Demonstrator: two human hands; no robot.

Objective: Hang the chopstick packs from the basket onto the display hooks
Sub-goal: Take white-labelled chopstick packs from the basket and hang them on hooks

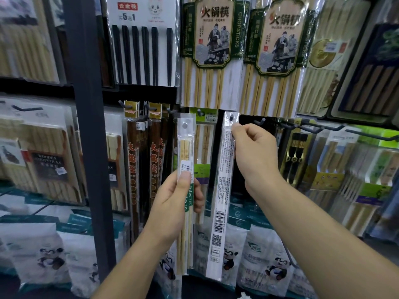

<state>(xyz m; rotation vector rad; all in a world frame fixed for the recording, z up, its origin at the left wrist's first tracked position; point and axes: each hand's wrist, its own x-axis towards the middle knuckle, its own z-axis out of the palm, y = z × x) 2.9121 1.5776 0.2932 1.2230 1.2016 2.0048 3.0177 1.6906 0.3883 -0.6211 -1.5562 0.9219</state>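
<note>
The left hand (172,203) grips a thin pack (184,152) of pale chopsticks, held upright, with a small price sticker by the thumb. The right hand (254,156) pinches the top of a second pack (223,190) with its fingers. The back of this pack shows a barcode and tiny print. Its hole sits on a hook (232,116). A bare hook (262,120) sticks out just to the right. Behind hang big packs (212,50) reading "CHOPSTICKS".

Left hand (170,203): fingers mostly hidden behind its chopstick pack (185,147). Print on right-held pack (222,190) too small to read. Far-left shelf packs (26,44) blurred. Top-row packs (207,83) cut by upper edge.
</note>
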